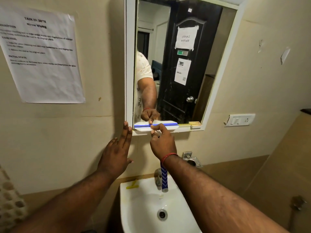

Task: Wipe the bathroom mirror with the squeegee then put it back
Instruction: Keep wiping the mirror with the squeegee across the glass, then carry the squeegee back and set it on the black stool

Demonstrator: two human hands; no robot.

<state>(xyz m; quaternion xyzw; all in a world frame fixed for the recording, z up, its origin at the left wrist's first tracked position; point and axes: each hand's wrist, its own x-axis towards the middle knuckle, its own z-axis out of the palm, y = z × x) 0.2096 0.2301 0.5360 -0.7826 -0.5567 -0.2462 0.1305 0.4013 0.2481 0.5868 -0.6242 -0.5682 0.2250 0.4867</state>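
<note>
The mirror (185, 64) hangs in a white frame above the sink. A white squeegee (170, 127) with a blue strip lies flat against the mirror's bottom edge, its blade level. My right hand (162, 143) is shut on the squeegee near its head, and the blue-and-white handle (164, 179) hangs down below my wrist. My left hand (117, 152) is flat and open against the wall, its fingertips touching the frame's lower left corner. The mirror reflects my arm and a dark door.
A white sink (134, 207) with a metal tap (158, 177) sits directly below. A yellow item (132, 185) lies on the sink's back left rim. A task sheet (40, 56) is taped to the left wall. A switch plate (240, 120) sits right of the mirror.
</note>
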